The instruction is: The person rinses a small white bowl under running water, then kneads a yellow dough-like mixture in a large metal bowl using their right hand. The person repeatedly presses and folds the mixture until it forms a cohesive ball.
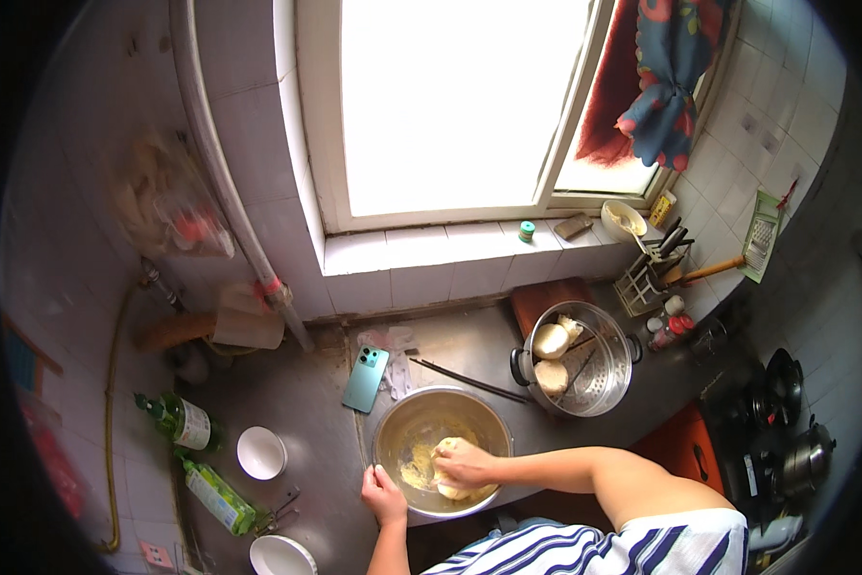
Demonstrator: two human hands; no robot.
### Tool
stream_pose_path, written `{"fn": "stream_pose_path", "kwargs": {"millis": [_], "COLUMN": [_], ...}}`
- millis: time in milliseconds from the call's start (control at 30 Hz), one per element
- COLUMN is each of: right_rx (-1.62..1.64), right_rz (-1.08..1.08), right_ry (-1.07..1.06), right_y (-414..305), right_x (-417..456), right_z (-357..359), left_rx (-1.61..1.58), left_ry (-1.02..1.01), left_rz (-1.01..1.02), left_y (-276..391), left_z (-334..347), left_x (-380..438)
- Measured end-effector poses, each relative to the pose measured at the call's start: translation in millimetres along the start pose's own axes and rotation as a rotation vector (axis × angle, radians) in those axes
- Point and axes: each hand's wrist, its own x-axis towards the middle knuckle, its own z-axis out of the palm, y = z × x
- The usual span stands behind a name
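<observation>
A wide metal mixing bowl stands at the front edge of the counter before me. Inside it, my right hand presses into a lump of pale yellow dough, its fingers curled over the top. Loose floury crumbs cling to the bowl's bottom left of the dough. My left hand grips the bowl's rim on the left side, thumb uppermost. The underside of the dough is hidden.
Behind the bowl lie a teal phone on a crumpled plastic bag and dark chopsticks. A steamer pot with buns stands right, beside a wooden board. White bowls and green bottles are left; a knife rack is back right.
</observation>
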Motion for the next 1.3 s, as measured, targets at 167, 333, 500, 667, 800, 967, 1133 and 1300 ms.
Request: {"fn": "stream_pose_path", "kwargs": {"millis": [167,333,500,667,800,967,1133,1300], "right_rx": [-0.075,-0.065,0.047,0.088,-0.014,-0.014,0.017,-0.081], "right_rz": [-0.069,0.069,0.401,0.222,0.109,-0.053,0.039,0.314], "right_ry": [0.235,0.031,0.045,-0.181,-0.159,-0.021,0.102,0.403], "right_y": [-25.5,-7.3,-11.0,-11.5,-14.1,-11.9,9.6,12.9], "right_x": [34.7,59.8,97.5,68.3,16.8,31.2,76.1,103.9], "right_z": [14.8,40.7,49.8,21.8,-8.2,26.3,57.7,70.8], "left_rx": [-0.082,-0.037,0.042,0.003,-0.03,-0.097,-0.033,-0.027], "left_ry": [0.054,0.047,0.028,0.139,0.059,0.084,0.066,0.02], "left_rz": [-0.008,-0.006,-0.001,0.058,-0.025,-0.099,-0.106,-0.076], "left_y": [-13.4,-9.9,1.5,-22.6,-4.7,-7.6,-6.5,-1.5], "left_z": [3.2,3.7,-2.0,11.2,5.6,10.9,7.4,2.2], "left_x": [-3.2,-3.9,7.6,13.8,8.8,3.8,3.1,7.7]}}
